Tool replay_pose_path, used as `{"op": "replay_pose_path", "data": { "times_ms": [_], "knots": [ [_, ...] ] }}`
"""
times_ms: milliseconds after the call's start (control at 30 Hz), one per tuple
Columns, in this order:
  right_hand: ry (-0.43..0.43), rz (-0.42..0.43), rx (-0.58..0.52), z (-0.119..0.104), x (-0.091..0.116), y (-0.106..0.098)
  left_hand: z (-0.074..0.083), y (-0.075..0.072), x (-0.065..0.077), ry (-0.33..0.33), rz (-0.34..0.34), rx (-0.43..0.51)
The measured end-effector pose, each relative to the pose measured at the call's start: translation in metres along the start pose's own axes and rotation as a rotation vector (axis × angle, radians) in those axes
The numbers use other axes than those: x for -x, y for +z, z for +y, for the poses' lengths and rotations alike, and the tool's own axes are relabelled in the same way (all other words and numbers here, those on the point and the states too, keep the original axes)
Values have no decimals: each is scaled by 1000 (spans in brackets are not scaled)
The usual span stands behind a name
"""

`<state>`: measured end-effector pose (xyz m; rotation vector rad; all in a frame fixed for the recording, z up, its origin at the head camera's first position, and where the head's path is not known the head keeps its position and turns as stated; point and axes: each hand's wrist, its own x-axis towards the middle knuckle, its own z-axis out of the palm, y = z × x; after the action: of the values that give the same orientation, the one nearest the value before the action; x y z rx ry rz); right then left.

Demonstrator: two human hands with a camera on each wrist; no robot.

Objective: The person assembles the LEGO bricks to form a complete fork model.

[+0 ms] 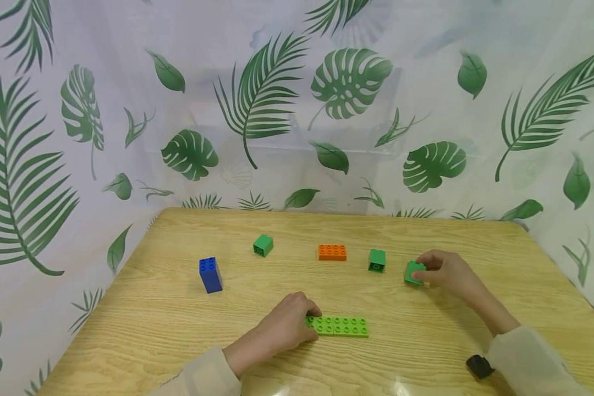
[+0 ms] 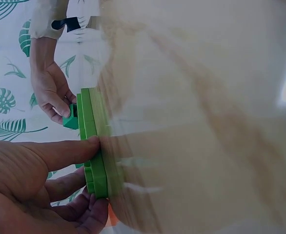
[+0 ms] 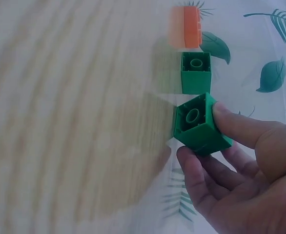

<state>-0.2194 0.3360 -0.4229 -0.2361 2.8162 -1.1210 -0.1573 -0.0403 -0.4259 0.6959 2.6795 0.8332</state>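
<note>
On the wooden table (image 1: 153,335) I count 3 dark green building bricks, 1 orange brick (image 1: 332,253) with 8 studs, 1 tall blue brick block (image 1: 212,276) with 4 studs on top, and 1 light green studded strip (image 1: 344,327), which shows 1 seam across it. The left hand (image 1: 288,323) pinches the left end of this strip between thumb and fingers, in a narrow grip. The right hand (image 1: 445,273) holds 1 green brick (image 1: 413,274) between thumb and fingers; its hollow underside with 1 round tube shows in the right wrist view. Whether this brick touches the table, I cannot tell. The 2nd green brick (image 1: 377,260) stands near it, to its left; the 3rd green brick (image 1: 263,245) lies well apart, between the blue block and the orange brick.
</note>
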Motion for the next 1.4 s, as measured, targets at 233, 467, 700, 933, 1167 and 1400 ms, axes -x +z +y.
{"op": "replay_pose_path", "data": {
  "times_ms": [233,467,700,933,1167,1400],
  "knots": [
    [-32,27,42,-6,6,7,0,1,0,-5,-3,-5],
    [-33,-19,121,-10,7,13,0,1,-1,0,3,-20],
    [-9,-61,130,-10,7,15,1,2,0,-6,-1,-28],
    [-15,-55,130,-15,10,15,4,1,2,15,-7,-96],
    [-91,-29,112,-39,22,22,11,8,-3,42,3,-160],
    [-213,-88,71,-74,41,44,19,13,-10,47,2,-171]
  ]
}}
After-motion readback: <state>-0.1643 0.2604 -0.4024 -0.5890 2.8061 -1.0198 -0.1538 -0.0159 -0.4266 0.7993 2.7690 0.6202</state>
